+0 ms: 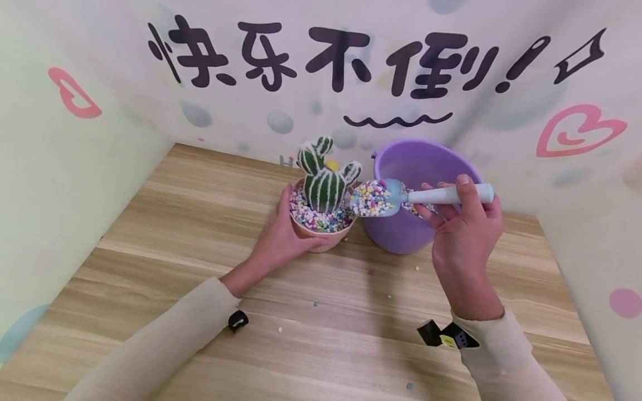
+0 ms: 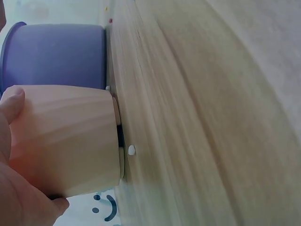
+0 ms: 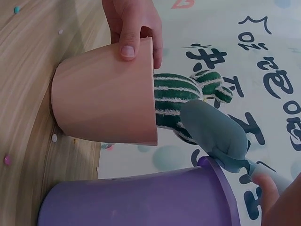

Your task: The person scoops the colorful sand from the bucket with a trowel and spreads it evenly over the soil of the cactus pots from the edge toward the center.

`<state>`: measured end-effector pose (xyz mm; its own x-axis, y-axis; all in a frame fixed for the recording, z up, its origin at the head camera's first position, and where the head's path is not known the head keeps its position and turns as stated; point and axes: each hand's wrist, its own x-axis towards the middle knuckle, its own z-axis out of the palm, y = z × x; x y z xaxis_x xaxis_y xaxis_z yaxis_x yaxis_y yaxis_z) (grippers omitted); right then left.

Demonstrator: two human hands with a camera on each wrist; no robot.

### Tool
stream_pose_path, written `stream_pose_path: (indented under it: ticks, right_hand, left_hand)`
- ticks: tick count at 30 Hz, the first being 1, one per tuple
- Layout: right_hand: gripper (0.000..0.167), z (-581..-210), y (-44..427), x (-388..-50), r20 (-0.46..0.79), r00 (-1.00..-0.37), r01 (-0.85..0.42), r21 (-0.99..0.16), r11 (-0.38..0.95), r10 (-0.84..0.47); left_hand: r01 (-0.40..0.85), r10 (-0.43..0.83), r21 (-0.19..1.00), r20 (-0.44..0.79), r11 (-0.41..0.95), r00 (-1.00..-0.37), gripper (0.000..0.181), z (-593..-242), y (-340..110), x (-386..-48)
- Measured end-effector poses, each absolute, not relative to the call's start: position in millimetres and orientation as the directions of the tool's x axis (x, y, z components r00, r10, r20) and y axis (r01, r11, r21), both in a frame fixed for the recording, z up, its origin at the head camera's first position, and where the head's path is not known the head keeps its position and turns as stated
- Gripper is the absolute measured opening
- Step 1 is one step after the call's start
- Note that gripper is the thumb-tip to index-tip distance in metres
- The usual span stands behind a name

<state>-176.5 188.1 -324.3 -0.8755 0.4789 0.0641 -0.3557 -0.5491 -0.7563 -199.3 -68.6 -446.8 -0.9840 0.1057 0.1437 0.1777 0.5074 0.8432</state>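
Note:
A green cactus with white fuzzy ridges (image 1: 325, 190) stands in a peach flower pot (image 3: 106, 94) amid multicoloured pebbles (image 1: 321, 220). My left hand (image 1: 281, 236) grips the pot's rim from the left, its thumb across the front, as the left wrist view also shows. In my right hand (image 1: 466, 234) is the handle of a light blue scoop (image 3: 216, 129), heaped with pebbles. The scoop's tip is over the pot's right rim, beside the cactus. Behind the scoop stands a purple bucket (image 1: 396, 231) with more pebbles inside, partly hidden by the right hand.
Several stray pebbles (image 1: 280, 329) lie scattered over the wooden table (image 1: 200, 223). Close behind the pot and bucket rises a printed cloth backdrop (image 1: 301, 106) with dark lettering. Further cloth stands along the left and right table edges.

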Motion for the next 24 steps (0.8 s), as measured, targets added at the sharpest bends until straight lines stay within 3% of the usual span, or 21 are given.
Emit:
stream_pose_path:
  ticks: [24]
  right_hand:
    - [0.034,-320.9,186.1,-176.6,0.099,-0.88,-0.36,-0.777,-0.517,0.464]
  left_hand:
    - [0.158,0.049,0.835,0.156,0.527,-0.987,0.131,-445.9,-61.6,-192.9]
